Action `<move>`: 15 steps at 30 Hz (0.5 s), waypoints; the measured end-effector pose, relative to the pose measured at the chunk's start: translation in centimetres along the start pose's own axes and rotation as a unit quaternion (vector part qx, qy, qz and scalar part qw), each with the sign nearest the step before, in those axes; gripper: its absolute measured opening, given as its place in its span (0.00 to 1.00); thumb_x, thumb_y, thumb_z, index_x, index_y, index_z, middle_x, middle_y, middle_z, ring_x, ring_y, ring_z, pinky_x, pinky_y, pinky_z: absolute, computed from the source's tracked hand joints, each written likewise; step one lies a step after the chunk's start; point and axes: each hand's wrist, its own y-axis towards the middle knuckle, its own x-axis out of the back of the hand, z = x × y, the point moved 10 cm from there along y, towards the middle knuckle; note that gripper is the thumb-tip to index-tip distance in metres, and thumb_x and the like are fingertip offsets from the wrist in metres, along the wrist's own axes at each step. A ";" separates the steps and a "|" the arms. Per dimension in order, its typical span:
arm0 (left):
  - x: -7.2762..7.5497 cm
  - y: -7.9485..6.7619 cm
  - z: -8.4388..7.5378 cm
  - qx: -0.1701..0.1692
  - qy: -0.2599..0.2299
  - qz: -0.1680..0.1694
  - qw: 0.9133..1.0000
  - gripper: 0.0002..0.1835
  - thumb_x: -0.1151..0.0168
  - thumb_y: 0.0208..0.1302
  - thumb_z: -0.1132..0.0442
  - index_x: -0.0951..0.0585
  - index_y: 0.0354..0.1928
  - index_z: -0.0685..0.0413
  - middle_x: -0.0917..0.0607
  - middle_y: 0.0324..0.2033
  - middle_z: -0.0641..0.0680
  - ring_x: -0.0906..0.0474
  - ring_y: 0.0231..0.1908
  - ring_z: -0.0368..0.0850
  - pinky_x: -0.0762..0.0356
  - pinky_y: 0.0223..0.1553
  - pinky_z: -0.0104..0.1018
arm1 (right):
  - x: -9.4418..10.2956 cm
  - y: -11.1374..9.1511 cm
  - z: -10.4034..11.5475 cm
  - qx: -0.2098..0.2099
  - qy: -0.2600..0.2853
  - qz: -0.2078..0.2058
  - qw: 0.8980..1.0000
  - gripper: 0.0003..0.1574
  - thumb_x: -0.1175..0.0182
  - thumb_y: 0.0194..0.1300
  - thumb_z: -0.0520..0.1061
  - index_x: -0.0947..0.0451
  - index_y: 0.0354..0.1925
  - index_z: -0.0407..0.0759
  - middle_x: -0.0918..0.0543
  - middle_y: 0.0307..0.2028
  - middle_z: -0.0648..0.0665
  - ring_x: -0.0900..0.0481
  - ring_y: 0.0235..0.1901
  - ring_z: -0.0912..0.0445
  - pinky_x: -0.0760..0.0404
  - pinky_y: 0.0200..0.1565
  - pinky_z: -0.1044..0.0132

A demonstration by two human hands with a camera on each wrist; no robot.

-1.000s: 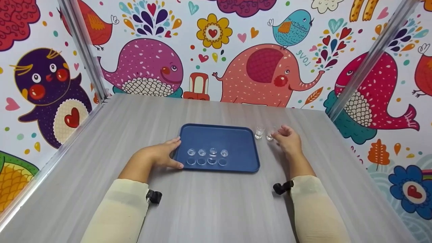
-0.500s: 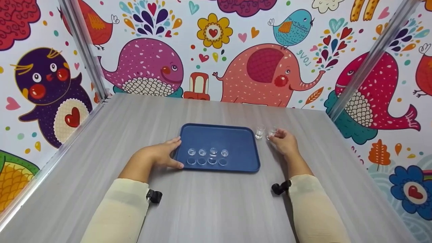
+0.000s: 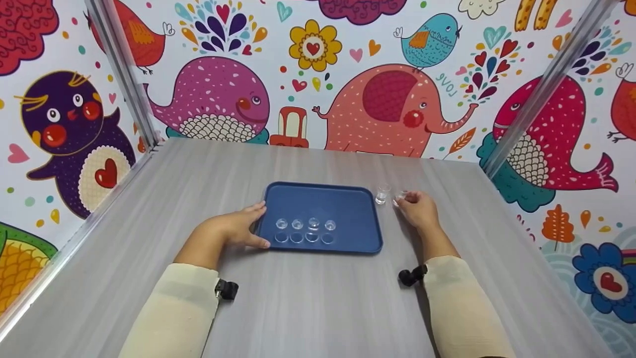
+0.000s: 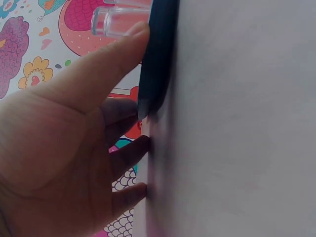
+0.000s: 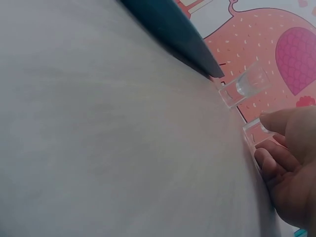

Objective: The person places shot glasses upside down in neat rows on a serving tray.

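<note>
A blue tray (image 3: 318,199) lies on the table with several clear shot glasses (image 3: 297,231) in a row near its front edge, standing upside down. My left hand (image 3: 243,227) is at the tray's left end, thumb on the rim by the front corner, fingers stretched along the side. In the left wrist view the thumb tip presses the tray edge (image 4: 158,54) close to a glass (image 4: 116,20). Right of the tray, my right hand (image 3: 420,208) pinches an upright shot glass (image 5: 254,132) low down between thumb and fingers. Another upright shot glass (image 3: 382,195) stands between it and the tray.
The grey wood-grain table (image 3: 298,298) meets a wall (image 3: 367,30) printed with cartoon animals at the back. Metal posts (image 3: 121,74) rise at the back corners. A small black camera (image 3: 412,276) sits at the right wrist.
My right hand has shifted slightly left and down, its fingers closing around the right-hand shot glass. The left hand and the tray have stayed in place.
</note>
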 end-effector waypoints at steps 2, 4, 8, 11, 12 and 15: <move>0.0 0.0 0.1 0.001 0.000 0.000 1.000 0.61 0.24 0.64 0.40 0.49 0.87 0.56 0.55 0.88 0.54 0.58 0.87 0.64 0.55 0.86 0.65 | 0.0 -0.1 -0.1 -0.017 0.005 0.006 1.000 0.27 0.36 0.76 0.51 0.22 0.64 0.35 0.18 0.60 0.33 0.22 0.59 0.43 0.20 0.66 0.51; 0.0 0.1 0.1 0.000 0.002 0.000 1.000 0.61 0.24 0.64 0.40 0.49 0.87 0.56 0.55 0.88 0.54 0.58 0.87 0.64 0.55 0.86 0.65 | 0.0 -0.2 -0.2 -0.035 0.016 0.014 0.999 0.29 0.36 0.77 0.53 0.23 0.66 0.36 0.20 0.62 0.34 0.22 0.61 0.44 0.20 0.68 0.51; -0.1 0.2 0.1 -0.004 0.004 0.000 1.000 0.61 0.24 0.64 0.40 0.49 0.87 0.57 0.55 0.88 0.55 0.58 0.87 0.64 0.55 0.86 0.65 | 0.5 -0.3 -0.2 -0.056 0.042 0.017 0.997 0.29 0.36 0.78 0.54 0.24 0.68 0.39 0.21 0.63 0.36 0.21 0.59 0.46 0.16 0.65 0.57; -0.1 0.2 0.1 -0.003 0.004 0.000 1.000 0.61 0.24 0.64 0.40 0.49 0.87 0.57 0.55 0.88 0.55 0.58 0.87 0.64 0.55 0.86 0.65 | 0.9 -0.3 0.1 -0.052 0.065 0.010 0.996 0.29 0.36 0.78 0.54 0.24 0.68 0.42 0.20 0.62 0.38 0.18 0.55 0.49 0.12 0.57 0.63; -0.1 0.2 0.1 -0.003 0.004 -0.001 1.000 0.61 0.24 0.64 0.40 0.49 0.87 0.56 0.55 0.88 0.55 0.58 0.87 0.64 0.55 0.86 0.65 | 1.1 -0.3 0.3 -0.047 0.072 0.006 0.996 0.29 0.35 0.77 0.55 0.23 0.67 0.42 0.19 0.61 0.39 0.17 0.53 0.50 0.11 0.54 0.65; -0.1 0.1 0.1 0.001 0.006 0.001 1.000 0.61 0.24 0.64 0.39 0.49 0.87 0.55 0.55 0.88 0.53 0.58 0.87 0.63 0.55 0.86 0.65 | 1.6 -0.3 0.8 -0.028 0.095 -0.010 0.995 0.27 0.33 0.75 0.54 0.21 0.64 0.41 0.18 0.55 0.42 0.15 0.46 0.52 0.09 0.45 0.67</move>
